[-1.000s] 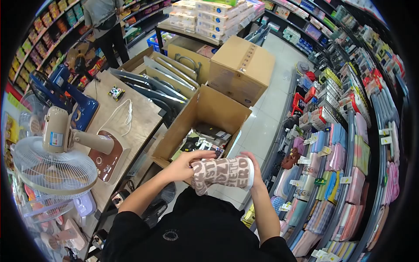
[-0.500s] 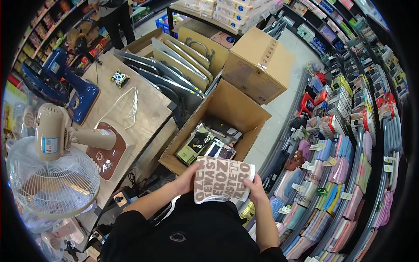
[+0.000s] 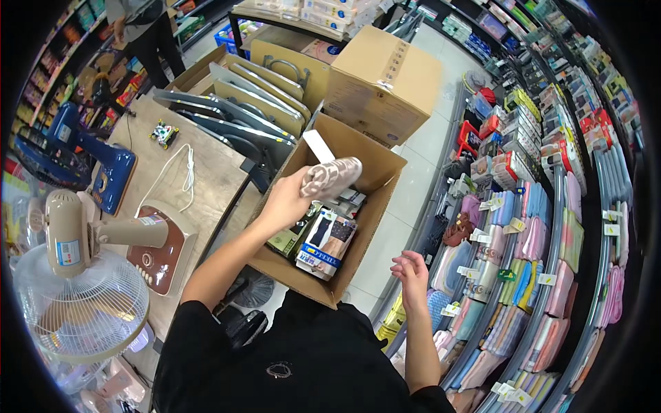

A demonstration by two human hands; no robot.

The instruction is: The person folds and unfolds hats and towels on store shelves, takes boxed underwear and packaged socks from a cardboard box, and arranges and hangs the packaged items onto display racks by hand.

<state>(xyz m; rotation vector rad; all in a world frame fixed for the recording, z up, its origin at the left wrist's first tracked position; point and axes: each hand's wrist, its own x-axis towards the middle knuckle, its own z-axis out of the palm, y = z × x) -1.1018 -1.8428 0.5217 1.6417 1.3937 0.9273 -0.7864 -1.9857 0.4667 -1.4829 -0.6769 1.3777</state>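
Note:
My left hand (image 3: pixel 286 199) grips a folded towel (image 3: pixel 332 177) with brown lettering on a pale ground. The towel is held over the open cardboard box (image 3: pixel 372 244), rolled or bent so its rounded edge shows, and a white tag (image 3: pixel 318 146) sticks out beyond it. Inside the box lie several packaged goods, among them a pack with a blue band (image 3: pixel 326 242) and a green pack (image 3: pixel 284 240). My right hand (image 3: pixel 411 270) is off the towel, to the right of the box, fingers loosely apart and holding nothing.
Left of the box, a wooden table (image 3: pixel 213 180) carries a beige fan (image 3: pixel 138 241), a blue fan (image 3: pixel 110 162) and a small toy (image 3: pixel 164 133). Folded tables (image 3: pixel 265 86) and a taped carton (image 3: pixel 382 82) stand behind. Towel shelves (image 3: pixel 513 275) line the right. A person (image 3: pixel 146 38) stands far left.
My right hand has let go of the towel and moved aside. My left hand has carried the towel forward over the box, turning it, and the white tag now shows.

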